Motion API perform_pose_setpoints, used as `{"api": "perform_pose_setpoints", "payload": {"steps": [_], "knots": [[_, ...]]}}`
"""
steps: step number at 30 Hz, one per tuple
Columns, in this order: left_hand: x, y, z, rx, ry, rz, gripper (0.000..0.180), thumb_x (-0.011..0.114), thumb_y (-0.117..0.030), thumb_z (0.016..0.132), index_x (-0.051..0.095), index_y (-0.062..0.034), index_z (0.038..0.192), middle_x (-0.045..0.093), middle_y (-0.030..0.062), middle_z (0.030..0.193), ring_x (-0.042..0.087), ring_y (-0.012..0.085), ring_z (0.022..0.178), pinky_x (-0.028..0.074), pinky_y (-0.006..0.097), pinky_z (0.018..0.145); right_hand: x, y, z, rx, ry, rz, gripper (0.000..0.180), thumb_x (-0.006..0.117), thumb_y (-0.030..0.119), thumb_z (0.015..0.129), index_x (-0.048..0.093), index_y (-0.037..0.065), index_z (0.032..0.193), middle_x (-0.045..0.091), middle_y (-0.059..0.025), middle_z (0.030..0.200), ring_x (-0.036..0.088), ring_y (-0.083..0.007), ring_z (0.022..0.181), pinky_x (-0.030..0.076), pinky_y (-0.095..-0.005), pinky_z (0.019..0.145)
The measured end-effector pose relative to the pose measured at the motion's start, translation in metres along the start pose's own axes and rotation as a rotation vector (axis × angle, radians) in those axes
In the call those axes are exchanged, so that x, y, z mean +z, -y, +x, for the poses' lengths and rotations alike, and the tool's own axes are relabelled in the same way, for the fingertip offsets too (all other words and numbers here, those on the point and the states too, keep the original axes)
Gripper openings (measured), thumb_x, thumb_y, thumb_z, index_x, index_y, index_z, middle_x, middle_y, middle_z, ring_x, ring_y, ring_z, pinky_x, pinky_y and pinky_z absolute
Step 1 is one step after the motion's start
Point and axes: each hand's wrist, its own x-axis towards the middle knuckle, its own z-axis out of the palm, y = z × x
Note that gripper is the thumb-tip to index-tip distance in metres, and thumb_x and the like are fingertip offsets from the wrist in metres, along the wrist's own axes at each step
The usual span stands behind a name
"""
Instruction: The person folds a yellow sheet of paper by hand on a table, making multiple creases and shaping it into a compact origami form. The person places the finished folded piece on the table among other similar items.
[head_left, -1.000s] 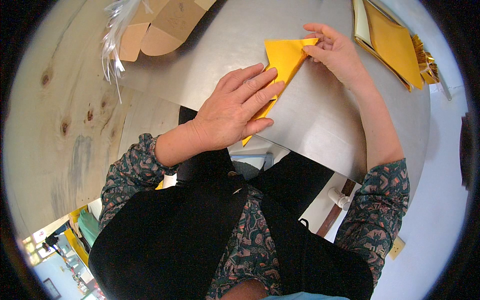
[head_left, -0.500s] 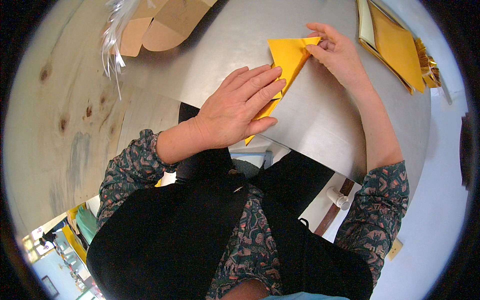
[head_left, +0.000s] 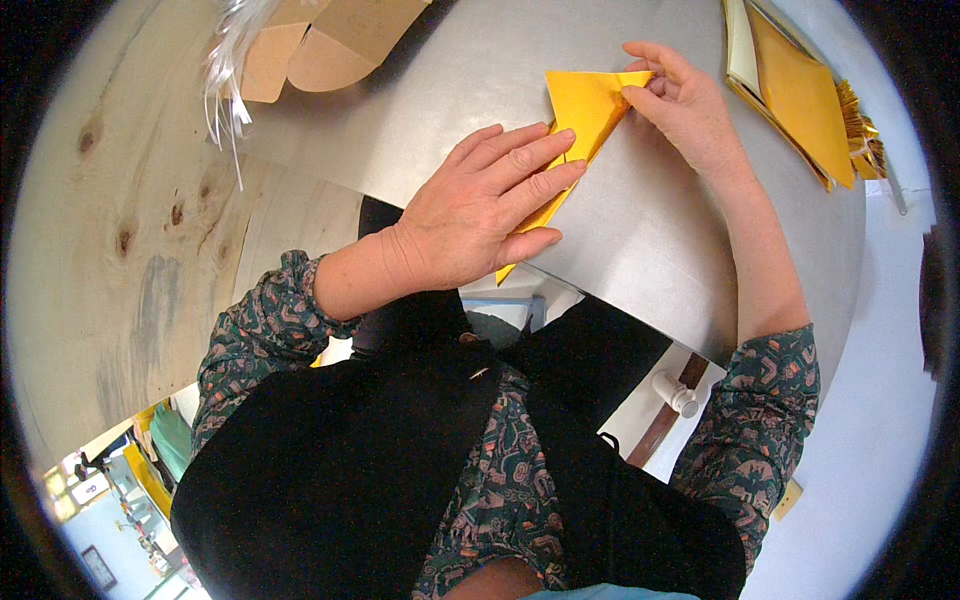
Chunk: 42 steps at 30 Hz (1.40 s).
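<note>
A folded yellow sheet of paper (head_left: pixel 583 108) lies on a grey metal table (head_left: pixel 640 230), shaped like a long triangle. My left hand (head_left: pixel 480 210) lies flat over its lower half, fingers spread and pressing it onto the table. My right hand (head_left: pixel 685 105) pinches the paper's upper right corner between thumb and fingertips. The paper's lower tip pokes out under my left palm near the table's front edge.
A stack of yellow and cream sheets (head_left: pixel 795 90) lies at the far right, with gold fringe (head_left: pixel 862 130) beside it. Brown card pieces (head_left: pixel 320 45) and silvery strips (head_left: pixel 225 85) rest at the far left. A pale wooden surface (head_left: pixel 130 230) stretches along the left.
My left hand has slid slightly up along the paper. My right hand keeps its hold on the upper corner, shifted only a little.
</note>
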Motion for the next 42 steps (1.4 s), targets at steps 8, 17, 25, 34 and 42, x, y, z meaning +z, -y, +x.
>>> {"api": "perform_pose_setpoints", "payload": {"steps": [8,17,25,34,42], "knots": [[0.0008,-0.0001,-0.0007,-0.003,0.0,0.021,0.066,0.074,-0.035,0.088,0.055,-0.0093,0.145,0.047,0.0148,0.156,0.046,0.0339,0.143,0.038,0.052,0.117,0.0,0.0002,0.0016,-0.013,0.002,-0.02,0.047,0.072,0.016,0.091,0.062,0.009,0.136,0.071,-0.0078,0.115,0.068,-0.0149,0.087,0.058,-0.0292,0.078],[0.0005,0.001,-0.0011,0.001,0.014,0.017,0.062,0.071,-0.038,0.091,0.056,-0.0099,0.145,0.049,0.0144,0.154,0.044,0.0329,0.144,0.035,0.052,0.119,-0.0006,0.0033,-0.0005,-0.005,-0.016,-0.073,0.048,0.07,0.015,0.091,0.062,0.009,0.138,0.071,-0.0078,0.116,0.069,-0.016,0.089,0.058,-0.0299,0.078],[0.0018,0.0004,-0.001,0.001,0.005,0.02,0.066,0.075,-0.034,0.086,0.057,-0.0109,0.144,0.048,0.0145,0.156,0.045,0.0345,0.144,0.039,0.054,0.116,-0.0015,0.0017,-0.0025,-0.019,-0.026,-0.091,0.049,0.071,0.013,0.09,0.062,0.009,0.138,0.071,-0.0085,0.116,0.069,-0.0165,0.088,0.059,-0.0301,0.078],[-0.0001,0.0002,0.0003,0.012,0.028,0.045,0.058,0.066,-0.039,0.095,0.057,-0.0101,0.144,0.051,0.0147,0.151,0.043,0.0322,0.144,0.034,0.052,0.119,-0.0011,-0.0007,-0.002,-0.007,-0.022,-0.065,0.048,0.071,0.012,0.089,0.063,0.009,0.137,0.071,-0.0081,0.115,0.068,-0.0158,0.086,0.059,-0.0296,0.077],[0.0,0.0004,0.0002,0.016,0.017,0.045,0.057,0.067,-0.039,0.095,0.058,-0.0102,0.143,0.052,0.0144,0.15,0.044,0.032,0.144,0.035,0.052,0.119,0.0003,0.0006,-0.002,-0.006,-0.026,-0.083,0.048,0.071,0.011,0.089,0.063,0.009,0.137,0.071,-0.0085,0.115,0.067,-0.0149,0.085,0.058,-0.0289,0.074]]}}
